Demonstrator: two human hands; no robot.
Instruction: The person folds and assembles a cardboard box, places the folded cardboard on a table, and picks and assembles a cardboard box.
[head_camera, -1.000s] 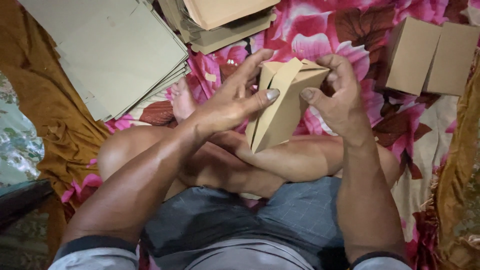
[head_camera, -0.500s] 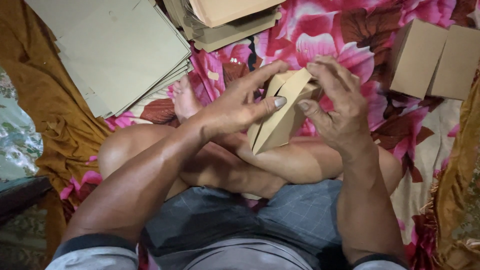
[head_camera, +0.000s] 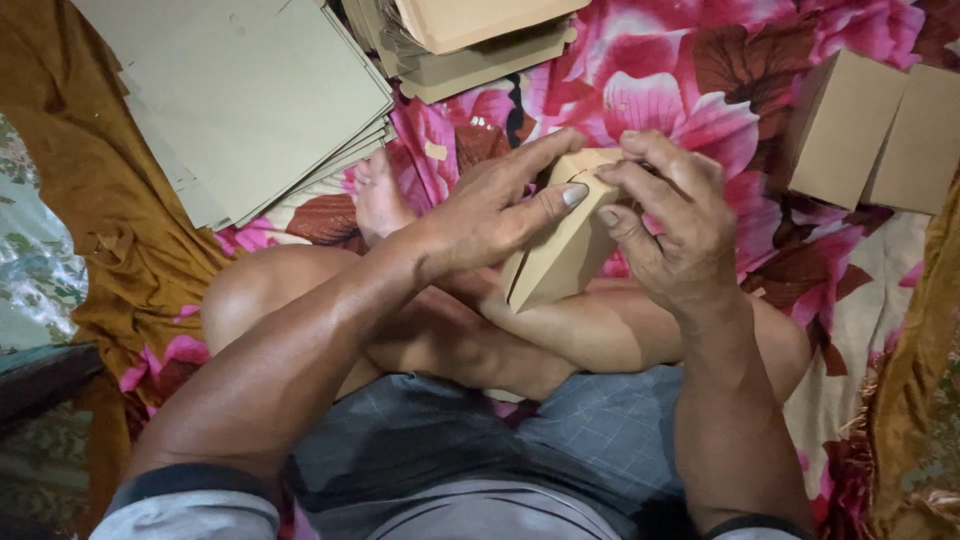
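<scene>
A small brown cardboard box (head_camera: 560, 255) is held upright over my crossed legs. My left hand (head_camera: 490, 215) grips its left side, with thumb and fingers laid across the top flap. My right hand (head_camera: 670, 220) presses on the top right, its fingers curled over the flap and hiding that end of the box. The box's top looks nearly folded down, with a curved slot showing between my fingertips.
A stack of flat cardboard sheets (head_camera: 250, 100) lies at the upper left on a floral pink cloth (head_camera: 680, 70). More folded cardboard (head_camera: 470, 40) sits at the top centre. Two finished brown boxes (head_camera: 880, 135) stand at the upper right. An orange-brown cloth (head_camera: 90, 200) lies at the left.
The box's open top flaps have been folded down and closed. My right hand has moved over the top of the box, and the box sits more upright.
</scene>
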